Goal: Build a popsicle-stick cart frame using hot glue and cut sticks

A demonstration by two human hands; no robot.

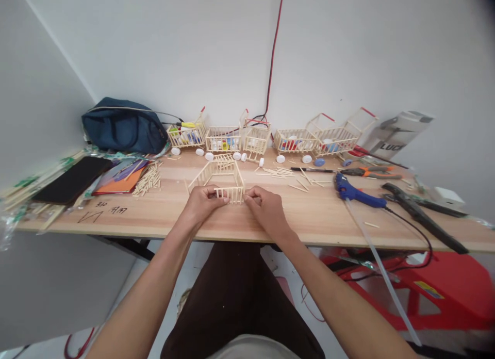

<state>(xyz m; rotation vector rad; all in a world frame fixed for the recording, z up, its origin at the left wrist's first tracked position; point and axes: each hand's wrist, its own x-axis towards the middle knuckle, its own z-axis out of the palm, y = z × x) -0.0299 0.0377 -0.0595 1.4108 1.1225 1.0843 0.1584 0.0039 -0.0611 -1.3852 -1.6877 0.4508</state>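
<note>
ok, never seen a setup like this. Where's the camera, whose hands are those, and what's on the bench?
There's no robot here: one person works with bare hands. The single picture comes from a camera on their head, looking forward and down.

The left hand holds the near wall of a stick frame, thumb in front. The right hand has its fingertips at the near right corner; whether they grip it is hard to tell.

On the wooden table, five small stick carts line the back. To the left are a blue bag and a pile of short sticks; to the right, a blue glue gun and orange-handled pliers.
</note>
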